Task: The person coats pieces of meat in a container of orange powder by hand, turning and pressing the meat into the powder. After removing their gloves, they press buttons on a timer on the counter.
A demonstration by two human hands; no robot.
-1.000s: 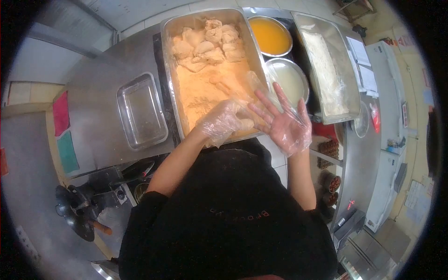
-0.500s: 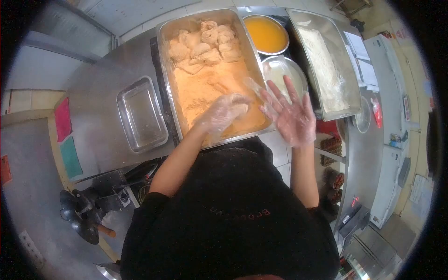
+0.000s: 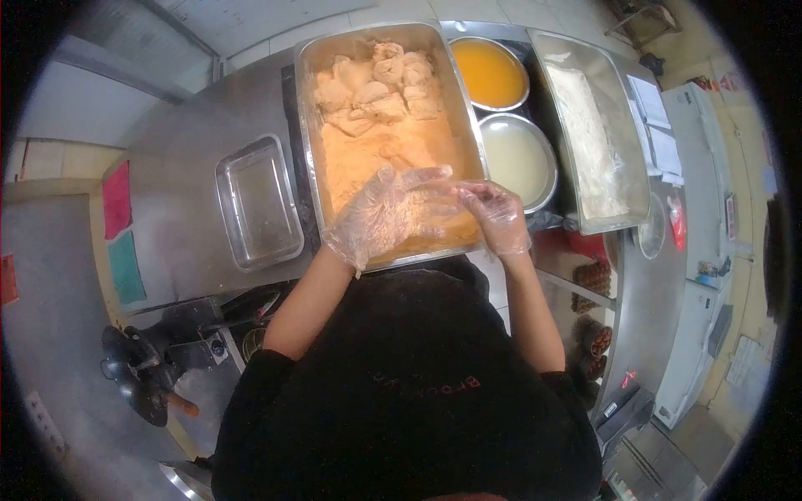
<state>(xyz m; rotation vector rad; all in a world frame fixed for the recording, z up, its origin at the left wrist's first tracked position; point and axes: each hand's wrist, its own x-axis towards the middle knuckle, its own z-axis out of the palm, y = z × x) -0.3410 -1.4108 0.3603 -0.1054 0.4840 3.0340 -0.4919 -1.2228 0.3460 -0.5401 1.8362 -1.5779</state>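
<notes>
Both hands wear clear plastic gloves over the near end of a large metal tray [image 3: 312, 159] of orange powder [image 3: 368, 159]. My left hand [image 3: 376, 219] has its fingers spread, palm showing, powder clinging to the glove. Beside it, my right hand [image 3: 499, 219] pinches at the left glove's fingertips. Pale coated pieces [image 3: 380, 88] are heaped at the tray's far end.
Left of the big tray lies a shallow metal tray [image 3: 261, 204]. To its right are a bowl of orange liquid [image 3: 489, 73], a bowl of pale liquid [image 3: 516, 159] and a deep pan [image 3: 637, 196] of white flour [image 3: 585, 134]. Papers [image 3: 656, 125] lie further right.
My left hand has opened and turned its palm into view. My right hand, open before, has moved left and down and closed at the left glove's fingertips.
</notes>
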